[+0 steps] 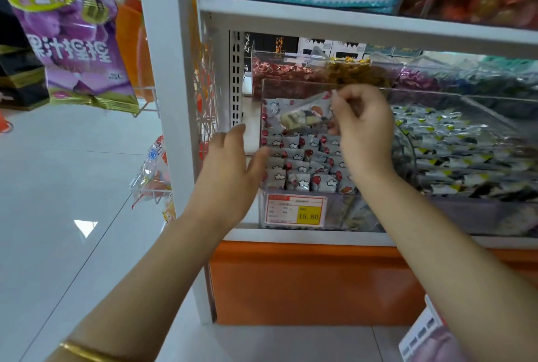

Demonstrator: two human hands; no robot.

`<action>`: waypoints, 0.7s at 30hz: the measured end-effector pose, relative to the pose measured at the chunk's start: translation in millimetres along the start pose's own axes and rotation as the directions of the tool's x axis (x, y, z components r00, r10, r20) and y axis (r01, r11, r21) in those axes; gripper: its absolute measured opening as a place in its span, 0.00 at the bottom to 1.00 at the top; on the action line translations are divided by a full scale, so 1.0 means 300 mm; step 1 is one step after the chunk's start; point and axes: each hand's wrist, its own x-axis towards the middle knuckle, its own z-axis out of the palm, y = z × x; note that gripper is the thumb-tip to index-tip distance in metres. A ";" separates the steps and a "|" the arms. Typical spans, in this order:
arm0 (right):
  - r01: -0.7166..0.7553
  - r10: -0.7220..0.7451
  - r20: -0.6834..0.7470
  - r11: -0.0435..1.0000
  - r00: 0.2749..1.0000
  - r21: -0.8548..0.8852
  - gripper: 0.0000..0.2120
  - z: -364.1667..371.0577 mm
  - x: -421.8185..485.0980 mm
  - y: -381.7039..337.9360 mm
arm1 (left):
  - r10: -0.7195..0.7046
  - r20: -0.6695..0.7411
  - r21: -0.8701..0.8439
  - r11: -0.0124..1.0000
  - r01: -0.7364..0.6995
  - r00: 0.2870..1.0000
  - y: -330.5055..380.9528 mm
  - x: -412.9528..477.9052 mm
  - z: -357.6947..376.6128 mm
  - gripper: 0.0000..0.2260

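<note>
A clear plastic bin (291,90) on the lower shelf holds rows of small grey snack packets (300,157) printed with clouds and red shapes. My right hand (364,125) hovers over the bin and pinches a larger clear snack packet (305,114) by its upper right corner, holding it above the rows. My left hand (233,169) is at the bin's left wall with fingers straight and relaxed, holding nothing; its thumb reaches the bin's edge. A red and yellow price tag (295,210) reading 15.80 sits on the bin's front.
Neighbouring clear bins hold black-and-yellow packets (454,152) to the right and red and yellow sweets (320,70) behind. A white shelf board (349,20) runs overhead with seaweed packs above. A white post (168,99) stands left, with purple hanging bags (72,41) and open tiled floor (58,187).
</note>
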 end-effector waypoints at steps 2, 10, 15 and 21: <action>-0.141 0.141 0.002 0.984 0.990 0.111 0.03 -0.065 -0.053 -0.009 | 0.027 -0.106 -0.031 0.999 -0.030 0.994 0.017 -0.016 -0.010 0.20; -0.512 0.479 0.222 0.647 0.850 0.565 0.08 -0.150 -0.158 -0.049 | 0.062 -0.014 -0.309 0.949 -0.063 0.998 0.101 -0.079 -0.012 0.12; -0.607 0.475 0.404 0.431 0.782 0.668 0.05 -0.165 -0.176 -0.040 | -0.153 0.018 -0.517 0.844 0.140 0.988 0.101 -0.077 -0.009 0.14; -0.673 0.460 0.504 0.361 0.731 0.646 0.10 -0.160 -0.189 -0.032 | -0.310 0.037 -0.627 0.734 0.263 0.950 0.095 -0.078 -0.017 0.16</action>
